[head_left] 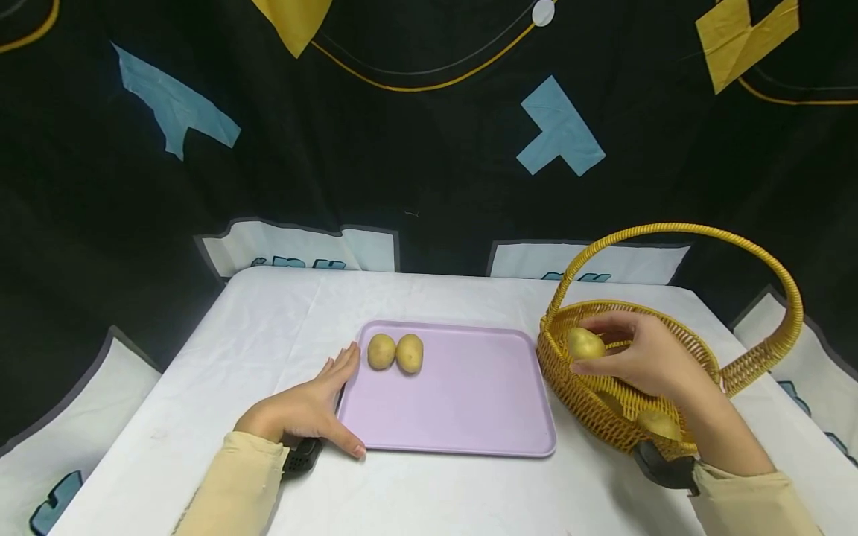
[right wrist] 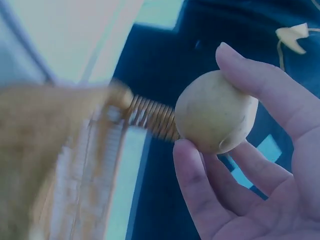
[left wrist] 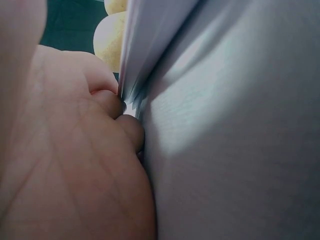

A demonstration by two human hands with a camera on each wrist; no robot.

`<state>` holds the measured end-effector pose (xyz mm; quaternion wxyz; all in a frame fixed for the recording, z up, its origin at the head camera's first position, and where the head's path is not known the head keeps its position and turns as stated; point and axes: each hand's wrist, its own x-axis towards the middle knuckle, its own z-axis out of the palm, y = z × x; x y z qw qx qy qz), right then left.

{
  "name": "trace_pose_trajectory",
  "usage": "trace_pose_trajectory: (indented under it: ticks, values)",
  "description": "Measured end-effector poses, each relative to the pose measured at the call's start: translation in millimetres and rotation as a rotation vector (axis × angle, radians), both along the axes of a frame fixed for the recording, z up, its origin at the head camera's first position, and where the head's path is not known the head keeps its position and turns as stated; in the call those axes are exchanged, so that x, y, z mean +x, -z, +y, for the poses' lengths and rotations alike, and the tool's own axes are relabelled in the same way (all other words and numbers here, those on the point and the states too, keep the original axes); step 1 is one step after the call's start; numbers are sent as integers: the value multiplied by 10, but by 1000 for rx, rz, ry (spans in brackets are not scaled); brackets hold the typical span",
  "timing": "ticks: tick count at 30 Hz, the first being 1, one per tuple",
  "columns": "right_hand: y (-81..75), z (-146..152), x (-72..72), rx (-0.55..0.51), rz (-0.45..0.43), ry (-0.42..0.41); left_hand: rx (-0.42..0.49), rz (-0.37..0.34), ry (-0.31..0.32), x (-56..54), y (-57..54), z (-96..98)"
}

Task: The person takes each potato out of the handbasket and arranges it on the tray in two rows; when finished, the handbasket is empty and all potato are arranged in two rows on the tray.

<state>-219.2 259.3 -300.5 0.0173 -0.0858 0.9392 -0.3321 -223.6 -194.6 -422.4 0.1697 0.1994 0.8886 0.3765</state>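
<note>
My right hand pinches a potato between thumb and fingertips, over the left part of a yellow wicker basket. In the right wrist view the potato shows whole, round and pale. More potatoes lie in the basket, partly hidden by my forearm. My left hand rests against the left edge of a lilac tray, fingers straight and thumb spread toward the near corner. Two potatoes sit side by side at the tray's upper left. The left wrist view shows my palm close beside the tray's rim.
A white cloth covers the table. The basket's tall arched handle rises at the right, above my right wrist. A dark curtain with blue and yellow shapes hangs behind the table's far edge.
</note>
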Motion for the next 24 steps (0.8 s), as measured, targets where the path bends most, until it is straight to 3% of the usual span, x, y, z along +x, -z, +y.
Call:
trace_pose_trajectory:
  ticks: [7,15,24]
  values:
    - [108,-444,17,-186,25,-34,2,11,-5,0,-7,1]
    - [335,-853,-137,-330,-15,-112,-5,8,-8,1,-15,2]
    - [590,-1128,-355,-451,-87,-49,5,10,5,12,-14,-2]
